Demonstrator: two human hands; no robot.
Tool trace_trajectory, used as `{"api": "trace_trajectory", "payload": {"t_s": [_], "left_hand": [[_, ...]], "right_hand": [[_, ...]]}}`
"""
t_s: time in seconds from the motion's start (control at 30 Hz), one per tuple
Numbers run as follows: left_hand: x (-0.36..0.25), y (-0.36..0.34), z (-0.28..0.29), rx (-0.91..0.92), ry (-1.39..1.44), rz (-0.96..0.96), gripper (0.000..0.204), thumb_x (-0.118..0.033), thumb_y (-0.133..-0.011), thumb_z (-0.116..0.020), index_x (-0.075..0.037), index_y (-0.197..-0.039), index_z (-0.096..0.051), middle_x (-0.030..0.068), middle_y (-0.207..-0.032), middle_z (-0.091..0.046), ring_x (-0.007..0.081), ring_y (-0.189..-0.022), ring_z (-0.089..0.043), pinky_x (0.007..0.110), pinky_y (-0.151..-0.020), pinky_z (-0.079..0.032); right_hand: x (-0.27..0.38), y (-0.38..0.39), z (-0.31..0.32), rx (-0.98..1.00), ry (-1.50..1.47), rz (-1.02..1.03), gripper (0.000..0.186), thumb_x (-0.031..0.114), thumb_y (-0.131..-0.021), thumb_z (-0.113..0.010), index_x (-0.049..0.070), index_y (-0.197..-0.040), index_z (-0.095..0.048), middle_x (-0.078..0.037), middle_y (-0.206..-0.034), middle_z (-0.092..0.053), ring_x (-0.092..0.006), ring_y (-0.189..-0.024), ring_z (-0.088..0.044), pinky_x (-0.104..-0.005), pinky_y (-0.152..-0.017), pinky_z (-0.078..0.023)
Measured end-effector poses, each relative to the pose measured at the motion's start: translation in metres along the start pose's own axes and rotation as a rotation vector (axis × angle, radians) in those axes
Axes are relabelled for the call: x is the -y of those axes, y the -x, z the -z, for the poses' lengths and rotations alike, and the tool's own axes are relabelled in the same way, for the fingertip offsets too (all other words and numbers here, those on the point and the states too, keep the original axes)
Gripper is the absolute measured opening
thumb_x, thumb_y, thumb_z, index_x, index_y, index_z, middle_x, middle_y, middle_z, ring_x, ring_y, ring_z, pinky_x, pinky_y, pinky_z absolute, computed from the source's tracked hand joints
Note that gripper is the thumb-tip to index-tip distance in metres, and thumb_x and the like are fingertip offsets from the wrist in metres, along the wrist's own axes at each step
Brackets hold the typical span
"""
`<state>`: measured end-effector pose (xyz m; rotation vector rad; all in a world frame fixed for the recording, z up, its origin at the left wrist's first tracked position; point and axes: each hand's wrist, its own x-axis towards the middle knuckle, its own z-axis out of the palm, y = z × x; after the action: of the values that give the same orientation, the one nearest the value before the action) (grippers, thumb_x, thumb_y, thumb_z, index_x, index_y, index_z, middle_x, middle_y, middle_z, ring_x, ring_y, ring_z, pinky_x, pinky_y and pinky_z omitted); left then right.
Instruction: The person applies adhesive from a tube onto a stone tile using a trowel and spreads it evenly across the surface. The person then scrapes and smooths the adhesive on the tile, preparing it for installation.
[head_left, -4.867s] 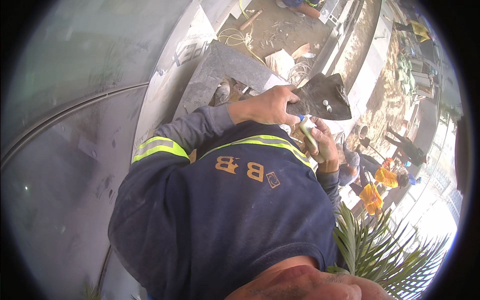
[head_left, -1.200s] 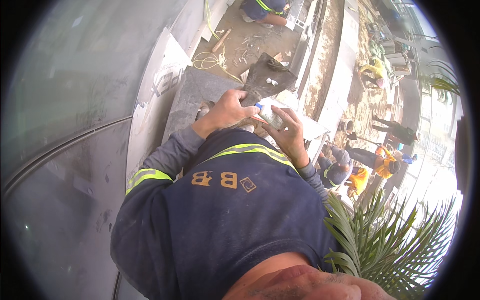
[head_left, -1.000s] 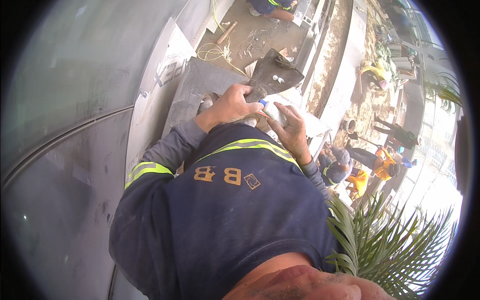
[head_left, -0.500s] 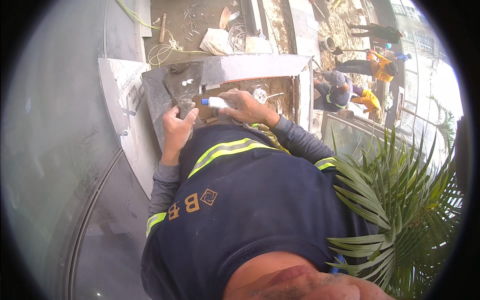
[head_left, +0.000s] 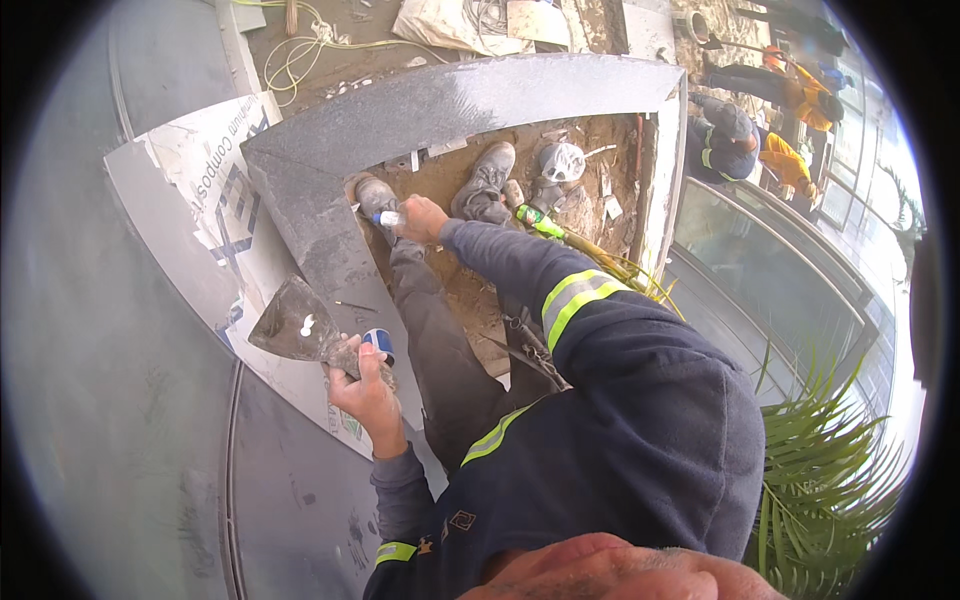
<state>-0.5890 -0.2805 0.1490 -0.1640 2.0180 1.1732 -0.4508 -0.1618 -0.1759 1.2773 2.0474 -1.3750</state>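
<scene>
My left hand (head_left: 365, 395) is closed round the stubby handle of a dusty, wide putty knife (head_left: 290, 325), held low at the left; white dabs sit on its blade. A blue cylinder (head_left: 378, 346) is just beside my thumb. My right hand (head_left: 425, 220), farther up, grips a small white tube (head_left: 390, 218) with a blue cap, above my left boot (head_left: 373, 195). My right boot (head_left: 485, 175) stands on the dirt inside a grey stone border (head_left: 345, 130). A thin dark stick (head_left: 355, 305) lies on the stone below the tube.
A loose white printed panel (head_left: 190, 200) lies beside grey glazing (head_left: 130, 380) on the left. A white round object (head_left: 560, 160), debris and a green item (head_left: 540, 220) lie in the dirt. Workers (head_left: 735, 140) are at the upper right, palm fronds (head_left: 820, 480) at lower right, cables (head_left: 290, 60) beyond the border.
My hands have parted: the left moved down and left with the knife, the right upward with the tube. The view has shifted, bringing my legs and boots into sight.
</scene>
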Motion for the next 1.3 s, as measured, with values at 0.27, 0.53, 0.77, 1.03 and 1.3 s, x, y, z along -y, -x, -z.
{"api": "trace_trajectory", "payload": {"t_s": [0.27, 0.53, 0.77, 1.03, 1.3], "left_hand": [[0.075, -0.038, -0.002, -0.142, -0.103, 0.169, 0.023, 0.001, -0.094, -0.064, 0.006, -0.116, -0.063, 0.0095, -0.098, -0.067, 0.0148, -0.075, -0.066, 0.028, -0.069, -0.056], [0.094, -0.059, 0.001, -0.188, -0.146, 0.211, 0.015, -0.001, -0.092, -0.068, 0.007, -0.105, -0.067, 0.0076, -0.110, -0.064, 0.0126, -0.078, -0.064, 0.027, -0.069, -0.055], [0.027, -0.035, -0.032, 0.069, 0.062, 0.109, 0.010, -0.003, -0.092, -0.070, 0.003, -0.100, -0.068, 0.0047, -0.092, -0.064, 0.0095, -0.071, -0.061, 0.025, -0.065, -0.051], [-0.036, 0.023, -0.066, 0.609, 0.139, 0.061, 0.019, -0.008, -0.093, -0.073, 0.002, -0.108, -0.068, 0.0031, -0.099, -0.066, 0.0094, -0.085, -0.060, 0.025, -0.076, -0.049], [-0.067, 0.009, -0.150, 0.884, 0.148, -0.059, 0.012, -0.008, -0.092, -0.073, 0.002, -0.099, -0.070, 0.0020, -0.094, -0.068, 0.0086, -0.087, -0.059, 0.027, -0.081, -0.048]], "right_hand": [[0.044, -0.129, -0.098, -0.160, -0.008, 0.096, 0.040, 0.033, -0.081, -0.078, 0.014, -0.117, -0.075, -0.012, -0.118, -0.062, -0.0334, -0.117, -0.057, -0.0516, -0.098, -0.047], [0.068, -0.127, -0.134, -0.386, -0.004, -0.022, 0.062, 0.036, -0.084, -0.080, 0.011, -0.138, -0.061, -0.013, -0.133, -0.053, -0.0339, -0.124, -0.051, -0.0549, -0.099, -0.043], [0.015, 0.061, 0.003, -0.002, -0.187, -0.011, 0.062, 0.030, -0.091, -0.072, -0.006, -0.138, -0.056, -0.026, -0.114, -0.066, -0.0418, -0.109, -0.064, -0.0466, -0.098, -0.051], [0.138, 0.251, 0.209, 0.209, -0.931, 0.197, 0.049, 0.029, -0.110, -0.051, -0.003, -0.148, -0.050, -0.014, -0.141, -0.060, -0.0202, -0.130, -0.055, -0.0344, -0.114, -0.040], [0.098, 0.203, 0.228, -0.174, -1.124, 0.386, 0.030, 0.018, -0.103, -0.063, -0.001, -0.124, -0.058, -0.003, -0.108, -0.063, -0.0092, -0.099, -0.055, -0.0295, -0.085, -0.049]]}}
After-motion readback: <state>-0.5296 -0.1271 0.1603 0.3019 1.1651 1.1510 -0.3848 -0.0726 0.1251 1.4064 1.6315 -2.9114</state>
